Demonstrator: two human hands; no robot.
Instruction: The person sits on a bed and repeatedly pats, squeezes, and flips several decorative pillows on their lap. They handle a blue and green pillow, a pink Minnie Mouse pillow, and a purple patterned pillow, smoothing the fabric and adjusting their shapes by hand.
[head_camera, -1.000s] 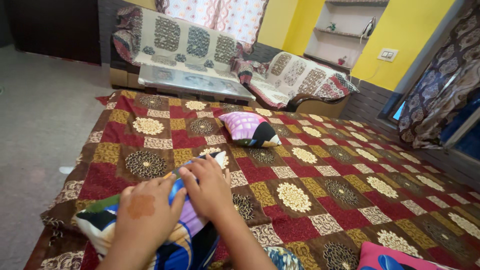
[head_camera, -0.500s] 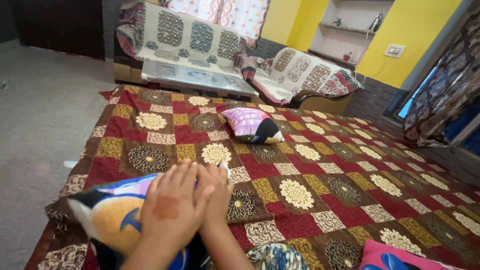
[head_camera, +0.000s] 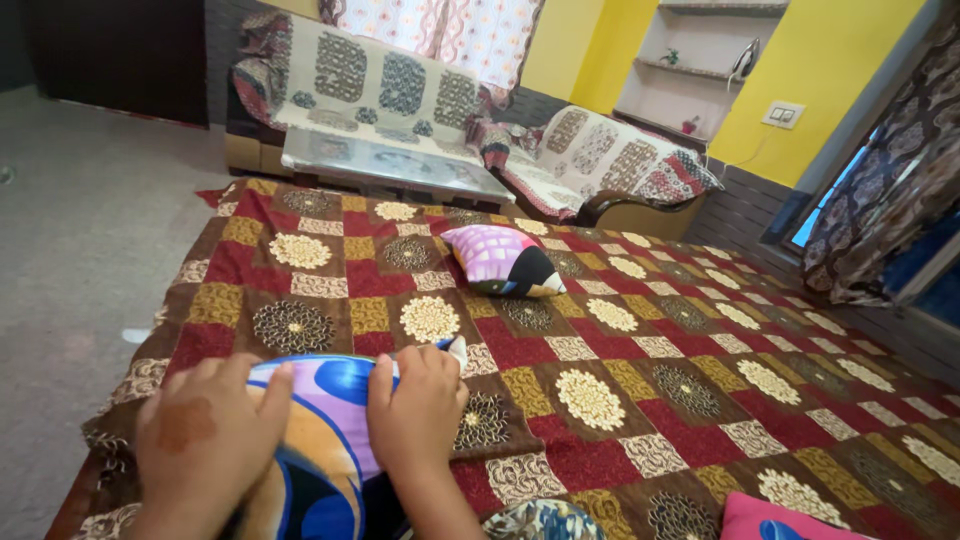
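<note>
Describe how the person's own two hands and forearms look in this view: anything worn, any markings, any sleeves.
Both forearms are bare, with no sleeves in view. No rings, bangles or watch show. The left hand carries a round reddish-brown henna-like stain on its back. The right hand shows no marking. Fingernails look short and unpainted.

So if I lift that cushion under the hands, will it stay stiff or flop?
Probably floppy: the cushion bulges between the left hand and right hand. Likely light, being plump and soft. Its glossy cover may slip; it shouldn't roll on the bedspread.
</note>
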